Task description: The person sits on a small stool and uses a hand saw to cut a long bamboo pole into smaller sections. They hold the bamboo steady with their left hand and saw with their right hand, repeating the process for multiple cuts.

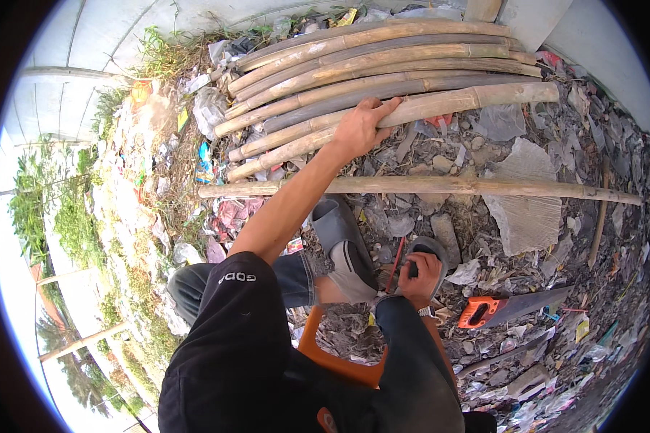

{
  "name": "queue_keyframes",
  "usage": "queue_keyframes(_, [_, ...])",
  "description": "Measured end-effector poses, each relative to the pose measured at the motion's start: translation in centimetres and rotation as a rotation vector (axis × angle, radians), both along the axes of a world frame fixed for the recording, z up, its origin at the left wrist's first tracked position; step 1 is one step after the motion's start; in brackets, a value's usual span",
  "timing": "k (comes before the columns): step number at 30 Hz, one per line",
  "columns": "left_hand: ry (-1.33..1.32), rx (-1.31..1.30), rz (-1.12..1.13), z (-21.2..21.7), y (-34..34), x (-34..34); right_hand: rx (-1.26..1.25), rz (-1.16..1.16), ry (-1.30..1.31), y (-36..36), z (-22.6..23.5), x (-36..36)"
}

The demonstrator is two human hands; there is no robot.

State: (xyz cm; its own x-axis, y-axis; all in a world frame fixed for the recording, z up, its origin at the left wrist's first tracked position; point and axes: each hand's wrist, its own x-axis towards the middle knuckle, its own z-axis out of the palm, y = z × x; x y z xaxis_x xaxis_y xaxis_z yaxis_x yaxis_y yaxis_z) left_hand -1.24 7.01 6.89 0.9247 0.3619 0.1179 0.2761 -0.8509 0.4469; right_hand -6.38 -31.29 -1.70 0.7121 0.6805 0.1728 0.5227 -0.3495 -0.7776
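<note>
My left hand (365, 128) is wrapped over the nearest thick bamboo pole (477, 99) of a row of poles lying side by side at the far side. My right hand (420, 280) is curled beside my right knee, above a grey sandal. Something small and dark shows at its fingers, but I cannot make out what it is. A thin red stick (396, 261) lies just left of that hand. A single bamboo pole (426, 185) crosses the ground between the row and my feet. To the right of my right hand rests a handsaw (513, 306) with an orange handle.
A broken flat concrete slab (521, 216) lies under the single pole at the right. I sit on an orange stool (312, 339). Litter and stones cover the ground. Pale walls (617, 65) stand behind the poles, and plants grow at the left.
</note>
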Motion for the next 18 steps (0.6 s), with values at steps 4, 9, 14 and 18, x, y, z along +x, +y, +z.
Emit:
queue_keyframes(4, [0.124, -0.007, -0.144, 2.6, -1.3, -3.8, -0.001, -0.005, -0.023, 0.1, -0.1, -0.1])
queue_keyframes(9, [0.307, -0.032, -0.239, 3.5, -3.2, -8.0, 0.006, -0.01, -0.011, 0.3, 0.3, -0.2])
queue_keyframes(14, [0.404, -0.112, -0.281, 2.7, -3.5, -11.4, 0.003, -0.003, -0.036, 0.0, -0.3, -0.3])
queue_keyframes(18, [0.362, -0.151, -0.271, 1.7, -2.7, -13.3, -0.007, -0.013, -0.055, 0.1, -0.4, -0.8])
